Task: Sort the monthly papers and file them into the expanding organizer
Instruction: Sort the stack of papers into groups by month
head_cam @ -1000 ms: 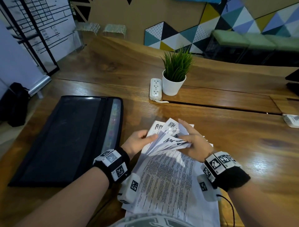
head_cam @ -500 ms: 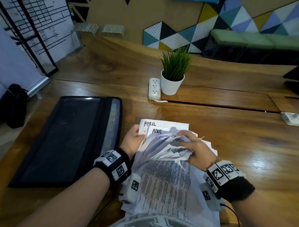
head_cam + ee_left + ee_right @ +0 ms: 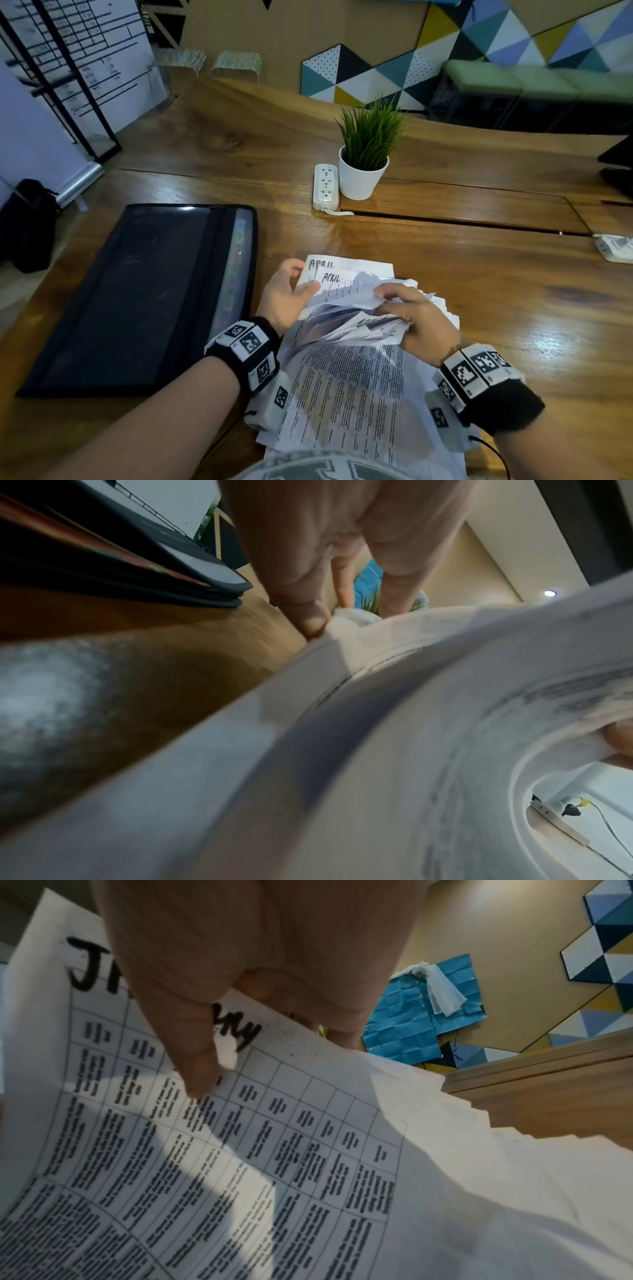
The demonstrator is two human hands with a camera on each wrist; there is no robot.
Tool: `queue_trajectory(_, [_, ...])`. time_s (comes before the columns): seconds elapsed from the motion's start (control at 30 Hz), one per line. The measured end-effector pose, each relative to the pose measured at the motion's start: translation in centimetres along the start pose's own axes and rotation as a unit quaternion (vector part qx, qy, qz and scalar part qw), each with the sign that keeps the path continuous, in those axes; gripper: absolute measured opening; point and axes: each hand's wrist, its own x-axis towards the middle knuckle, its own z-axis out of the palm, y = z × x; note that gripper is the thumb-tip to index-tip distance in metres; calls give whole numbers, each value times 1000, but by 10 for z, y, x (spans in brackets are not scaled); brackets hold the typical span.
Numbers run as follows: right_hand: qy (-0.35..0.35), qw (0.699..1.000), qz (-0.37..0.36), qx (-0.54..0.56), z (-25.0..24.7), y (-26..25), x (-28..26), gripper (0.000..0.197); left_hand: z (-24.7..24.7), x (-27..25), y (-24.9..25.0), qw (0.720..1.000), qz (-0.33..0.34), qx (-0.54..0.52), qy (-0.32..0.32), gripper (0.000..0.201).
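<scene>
Gripping the curled-up top sheets of the white printed papers [image 3: 346,387], the right hand [image 3: 419,323] held them bent back with fingers curled, thumb pressed on a gridded page lettered in black marker. Under them two sheets headed "APRIL" [image 3: 342,270] lay exposed, and the left hand [image 3: 286,291] pinched their left edge between thumb and fingers. That stack sat at the near edge of the brown wooden table [image 3: 479,274]. Just left of it lay the black zippered expanding organizer [image 3: 137,294], flat and closed, toward the table's left edge.
</scene>
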Motion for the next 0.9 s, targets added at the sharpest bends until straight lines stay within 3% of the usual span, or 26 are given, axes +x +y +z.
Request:
queue_trajectory(0.07, [-14,1000,15,-5,-3,-3,1,38,0,2,4,1000,-14,-11,18,59])
queue_trajectory(0.13, [-31,999,29,-21,-4,-5,1,41,-1,4,8,999,-4,1,32,64])
queue_trajectory(0.23, [-58,997,47,-31,-7,-6,2,44,-2,5,10,998,18,54,16,42])
queue_trajectory(0.33, [-93,993,48,-46,-7,-6,5,45,-2,4,8,999,-1,44,-2,22])
queue_trajectory(0.5, [-96,993,46,-53,-9,-11,11,40,-1,6,5,994,-32,72,-71,30])
queue_trajectory(0.6, [-104,992,33,-67,-8,-11,16,38,-1,8,0,990,-37,92,-105,10])
queue_trajectory(0.7, [-128,988,56,-60,-11,-12,20,36,-4,12,3,990,-20,110,-90,25])
queue_trajectory(0.9, [-139,987,57,-63,-17,-19,28,17,-24,31,11,997,-26,67,37,19])
